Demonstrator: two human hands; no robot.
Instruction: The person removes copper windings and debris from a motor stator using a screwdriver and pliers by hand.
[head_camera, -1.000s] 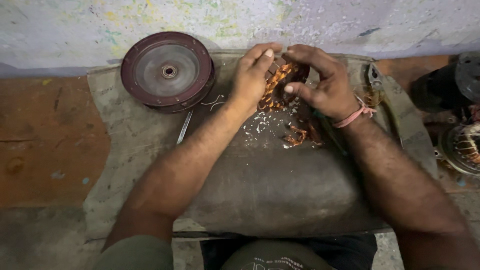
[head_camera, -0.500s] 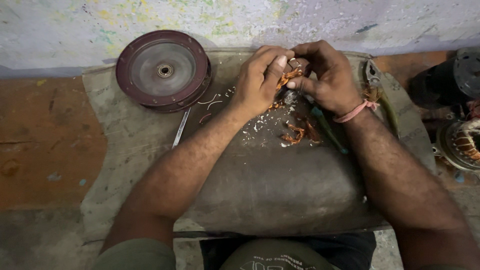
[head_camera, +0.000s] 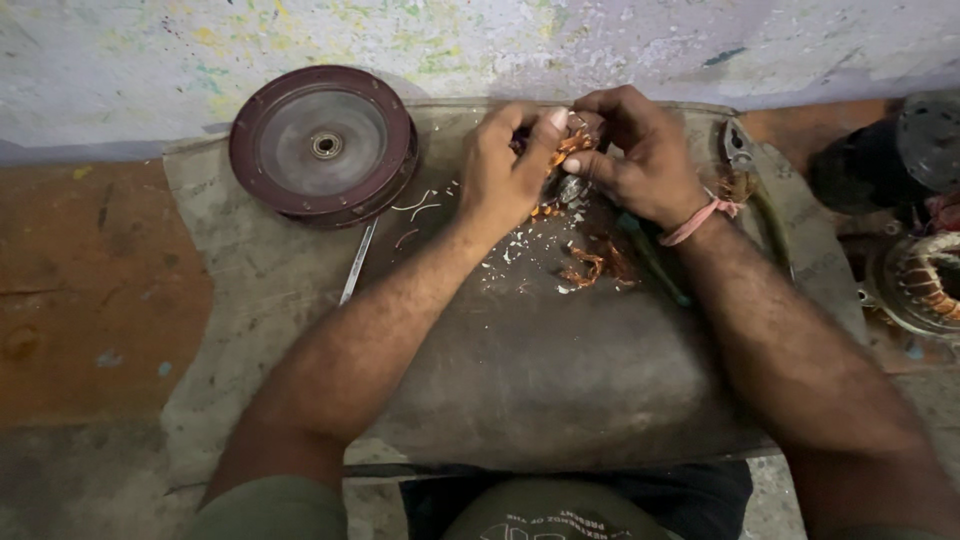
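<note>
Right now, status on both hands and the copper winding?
Left hand and right hand both pinching the copper wire bundle. Loose copper scraps on the mat below. Round motor cover lies left, apart.

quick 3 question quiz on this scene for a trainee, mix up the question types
1. True or false: both hands, left hand and right hand, grip the copper coil.
2. What lies left of the left hand? A) red disc B) glass jar C) paint can
3. Fill in: loose copper scraps lie on the grey ____.

Key
1. True: the two hands meet on the coil, fingertips pinching it.
2. A: the red disc sits at the mat's far left corner, near the wall.
3. mat: the scraps sit on the mat, between the forearms.
</note>
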